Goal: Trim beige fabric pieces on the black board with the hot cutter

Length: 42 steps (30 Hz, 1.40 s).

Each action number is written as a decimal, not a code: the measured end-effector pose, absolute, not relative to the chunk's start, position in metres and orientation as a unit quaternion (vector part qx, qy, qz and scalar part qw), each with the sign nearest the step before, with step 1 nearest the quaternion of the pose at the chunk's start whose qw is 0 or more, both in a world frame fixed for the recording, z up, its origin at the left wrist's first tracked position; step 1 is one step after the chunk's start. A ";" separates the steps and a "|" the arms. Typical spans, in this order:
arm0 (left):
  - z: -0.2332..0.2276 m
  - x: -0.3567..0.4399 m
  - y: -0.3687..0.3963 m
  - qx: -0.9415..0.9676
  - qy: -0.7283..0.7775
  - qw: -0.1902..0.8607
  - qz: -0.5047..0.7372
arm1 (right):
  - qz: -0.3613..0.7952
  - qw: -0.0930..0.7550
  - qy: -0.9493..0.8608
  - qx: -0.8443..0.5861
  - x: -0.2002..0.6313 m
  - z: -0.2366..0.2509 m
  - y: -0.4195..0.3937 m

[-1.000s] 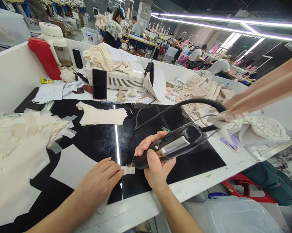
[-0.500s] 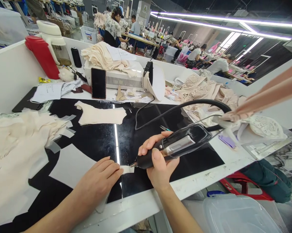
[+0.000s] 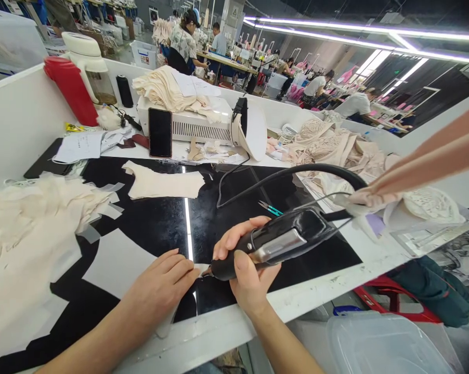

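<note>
My right hand (image 3: 248,275) grips a black corded hand tool (image 3: 283,236) with a silver lever on its side. The tool points left and down, its metal tip touching a small cream fabric strip (image 3: 201,267). With fingers held together, my left hand (image 3: 164,283) pins the strip from the left, hiding most of it. A pink fabric band (image 3: 417,161) runs from the tool's rear end to the upper right. Left of my hand lies a pale cut piece (image 3: 115,259), and a cream fabric panel (image 3: 166,181) lies farther back on the black tabletop (image 3: 168,228).
Heaped cream fabric (image 3: 24,234) covers the left side. Teal-handled thread snips (image 3: 271,209) lie behind the tool, near its black cable (image 3: 297,169). At the back stand a phone (image 3: 160,132), a white vented box (image 3: 199,130) and a red bottle (image 3: 73,91). Lace bras (image 3: 336,143) pile up at right.
The tool has moved slightly left and down along the strip, towards my left fingertips. More of the snips shows now. My left hand stays nearly in place.
</note>
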<state>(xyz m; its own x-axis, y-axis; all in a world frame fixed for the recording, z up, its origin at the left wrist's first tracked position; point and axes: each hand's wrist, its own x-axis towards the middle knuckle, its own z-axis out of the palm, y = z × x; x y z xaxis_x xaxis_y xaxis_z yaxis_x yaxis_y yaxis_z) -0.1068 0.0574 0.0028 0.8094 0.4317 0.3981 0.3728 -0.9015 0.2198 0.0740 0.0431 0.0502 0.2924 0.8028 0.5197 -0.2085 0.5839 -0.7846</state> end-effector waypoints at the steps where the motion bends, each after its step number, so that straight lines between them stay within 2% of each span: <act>1: 0.002 -0.107 0.057 0.949 0.214 0.068 0.222 | 0.336 0.747 -0.486 -0.306 0.075 0.052 0.043; 7: -0.002 -0.107 0.057 0.948 0.222 0.066 0.220 | 0.308 0.762 -0.468 -0.325 0.086 0.056 0.039; 20: -0.004 -0.107 0.057 0.951 0.214 0.050 0.218 | 0.333 0.763 -0.468 -0.295 0.083 0.054 0.039; 26: 0.004 -0.116 0.041 0.943 0.253 0.006 0.216 | 0.329 0.759 -0.470 -0.308 0.084 0.054 0.037; 35: -0.018 -0.137 0.020 0.935 0.319 0.027 0.153 | 0.304 0.742 -0.474 -0.362 0.082 0.053 0.019; 42: -0.003 -0.138 0.035 0.938 0.290 0.042 0.186 | 0.279 0.751 -0.475 -0.364 0.076 0.057 0.013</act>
